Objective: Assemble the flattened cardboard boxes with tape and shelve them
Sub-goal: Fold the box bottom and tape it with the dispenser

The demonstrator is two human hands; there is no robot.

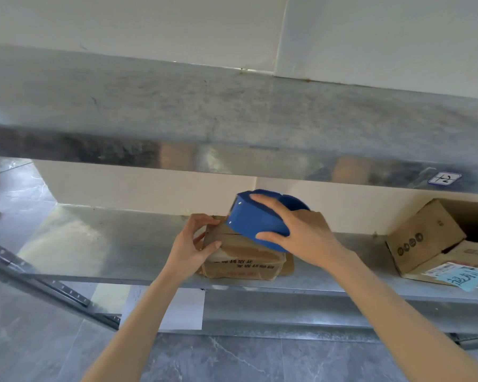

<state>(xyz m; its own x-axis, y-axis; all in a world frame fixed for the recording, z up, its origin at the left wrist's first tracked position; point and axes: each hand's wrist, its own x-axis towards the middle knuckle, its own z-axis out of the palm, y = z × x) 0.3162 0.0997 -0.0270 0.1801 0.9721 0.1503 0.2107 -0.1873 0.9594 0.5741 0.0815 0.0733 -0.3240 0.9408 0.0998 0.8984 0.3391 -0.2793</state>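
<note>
Fingers of the right hand are spread and curled over the top of a blue tape dispenser, with the thumb clamped on its near lower edge, so the dispenser sits gripped between thumb and fingers. The dispenser rests on the top of a small cardboard box, towards the box's left end, with its flat front face turned to the left. The left hand holds that same left end: its fingers curl over the far top corner of the box and its thumb presses the near face, pinching the cardboard between them, just beside the dispenser's front. The box lies on the lower metal shelf, close to the back wall, with red and black print on its front side. An upper metal shelf runs across above it. Well to the right on the lower shelf stand larger cardboard boxes, one of them tilted, another carrying a blue label. Below the shelf, a white sheet hangs over grey floor tiles.
</note>
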